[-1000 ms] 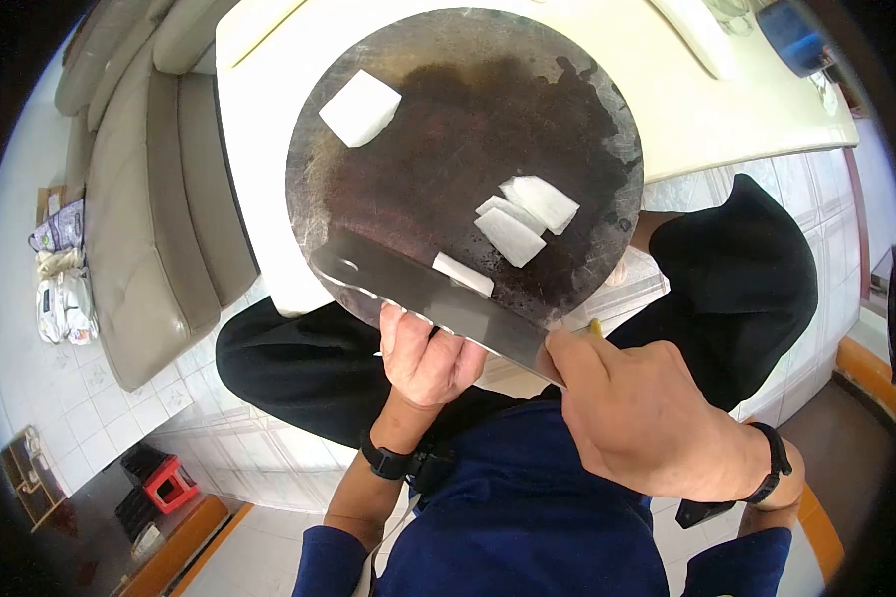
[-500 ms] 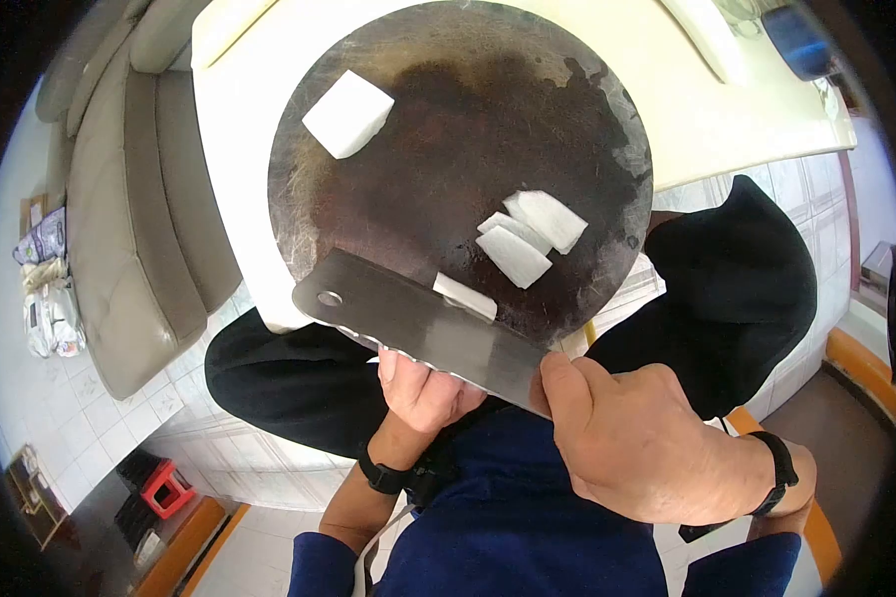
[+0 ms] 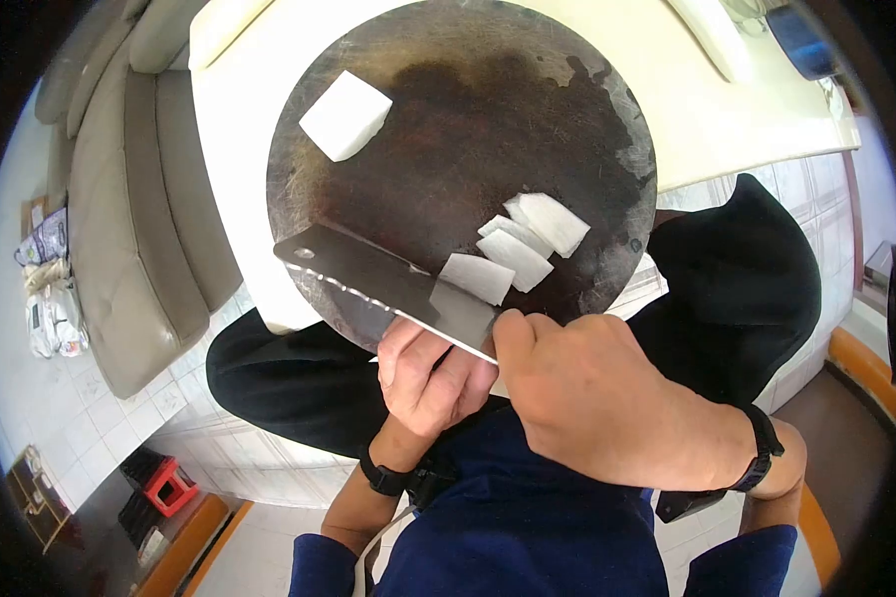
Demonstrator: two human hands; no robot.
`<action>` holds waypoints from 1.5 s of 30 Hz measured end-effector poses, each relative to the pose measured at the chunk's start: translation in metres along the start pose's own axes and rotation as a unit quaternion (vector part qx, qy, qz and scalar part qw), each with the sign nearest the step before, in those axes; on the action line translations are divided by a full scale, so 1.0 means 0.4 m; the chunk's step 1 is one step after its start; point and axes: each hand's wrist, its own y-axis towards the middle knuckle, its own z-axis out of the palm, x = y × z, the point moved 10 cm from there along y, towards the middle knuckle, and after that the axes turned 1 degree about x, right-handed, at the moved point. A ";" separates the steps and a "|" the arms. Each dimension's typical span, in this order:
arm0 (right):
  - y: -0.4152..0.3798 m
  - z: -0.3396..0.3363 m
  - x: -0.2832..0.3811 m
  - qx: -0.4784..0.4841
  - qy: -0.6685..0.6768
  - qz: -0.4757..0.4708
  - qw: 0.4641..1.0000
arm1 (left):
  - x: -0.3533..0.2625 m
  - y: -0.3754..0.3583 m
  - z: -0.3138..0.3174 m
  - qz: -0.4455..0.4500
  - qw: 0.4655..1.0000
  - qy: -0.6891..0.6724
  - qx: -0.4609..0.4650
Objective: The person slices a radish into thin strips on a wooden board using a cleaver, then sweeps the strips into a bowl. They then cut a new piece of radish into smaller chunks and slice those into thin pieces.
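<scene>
A dark round cutting board bears a white block at its upper left and several thin white slices at its lower right. One slice lies against the far face of the cleaver. My right hand is closed round the handle end of the cleaver, whose blade points left over the board's near edge. My left hand is just below the blade, fingers curled together; whatever they hold is hidden behind the cleaver.
The board rests on a cream table. To the left stands a grey sofa. A red stool is on the lower left. A blue container sits at the upper right.
The cleaver and my right hand have shifted left and the blade has tilted. The slice by the blade now shows more of its face. My left hand has moved slightly up.
</scene>
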 end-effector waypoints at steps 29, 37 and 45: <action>-0.137 -0.001 0.016 0.033 -0.070 0.076 0.994 | 0.026 -0.043 0.011 -0.030 0.999 0.009 0.026; -0.079 0.008 0.010 0.064 -0.026 0.056 0.996 | 0.015 -0.028 0.001 0.002 1.000 0.014 0.017; -0.014 0.002 0.006 0.017 -0.029 0.017 0.999 | 0.010 -0.003 -0.006 -0.009 1.000 0.000 -0.019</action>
